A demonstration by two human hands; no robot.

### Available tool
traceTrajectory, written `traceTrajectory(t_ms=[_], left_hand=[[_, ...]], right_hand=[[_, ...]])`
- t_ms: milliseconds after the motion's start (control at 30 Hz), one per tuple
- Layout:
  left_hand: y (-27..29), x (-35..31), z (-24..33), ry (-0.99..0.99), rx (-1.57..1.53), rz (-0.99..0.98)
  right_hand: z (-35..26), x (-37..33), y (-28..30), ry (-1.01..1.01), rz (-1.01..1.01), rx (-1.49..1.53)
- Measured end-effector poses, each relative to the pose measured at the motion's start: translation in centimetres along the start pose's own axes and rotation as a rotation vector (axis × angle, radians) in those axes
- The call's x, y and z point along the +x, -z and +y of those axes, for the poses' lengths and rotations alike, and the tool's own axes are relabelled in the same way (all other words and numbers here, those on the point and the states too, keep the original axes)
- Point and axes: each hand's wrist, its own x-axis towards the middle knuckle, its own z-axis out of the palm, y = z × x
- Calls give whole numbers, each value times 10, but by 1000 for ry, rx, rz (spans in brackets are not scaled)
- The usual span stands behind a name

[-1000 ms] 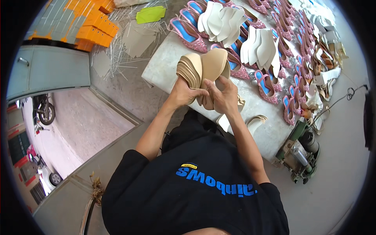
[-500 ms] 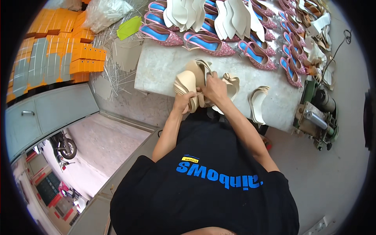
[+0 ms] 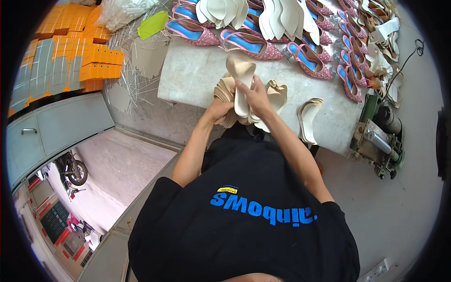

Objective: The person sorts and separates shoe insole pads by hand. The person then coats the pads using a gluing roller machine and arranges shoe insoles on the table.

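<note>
Near the table's front edge, my left hand (image 3: 220, 111) is closed around a stack of beige shoe insoles (image 3: 224, 90). My right hand (image 3: 256, 97) grips pale insoles (image 3: 241, 75), held upright beside that stack, thumb across their face. How many are in this grip I cannot tell. Right beside my right hand stands another bunch of cream insoles (image 3: 277, 95), partly hidden by the wrist. Farther right, a small curved stack of insoles (image 3: 308, 121) rests at the table's edge.
Pink glittery slingback shoes (image 3: 310, 61) with blue linings fill the table's far side, with white insole stacks (image 3: 223, 11) lying over some. A green machine (image 3: 380, 136) stands at the right corner. Orange boxes (image 3: 101, 61) are piled far left, near a grey cabinet (image 3: 61, 131).
The insoles in my right hand have turned, so a broad pale face now shows upright. My left hand and its stack have tilted and shifted slightly right.
</note>
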Motion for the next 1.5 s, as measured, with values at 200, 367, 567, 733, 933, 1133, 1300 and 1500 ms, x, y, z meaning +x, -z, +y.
traceTrajectory(t_ms=[200, 367, 567, 733, 933, 1133, 1300, 1500], left_hand=[[21, -10, -20, 73, 25, 240], [37, -3, -12, 193, 287, 226], [35, -3, 16, 333, 357, 323], [59, 3, 38, 502, 282, 254], [52, -7, 53, 349, 150, 28], [63, -13, 41, 154, 391, -110], [50, 4, 38, 176, 679, 243], [62, 12, 53, 185, 604, 2]], right_hand=[[34, 18, 9, -31, 139, -454], [59, 38, 14, 82, 81, -1097], [64, 34, 0, 200, 50, -1260], [59, 23, -16, 286, 10, -1404], [64, 27, -19, 291, 87, -1409], [63, 33, -23, 138, 244, -1284], [53, 27, -14, 53, 141, -1170], [49, 25, -20, 2, 90, -1212]])
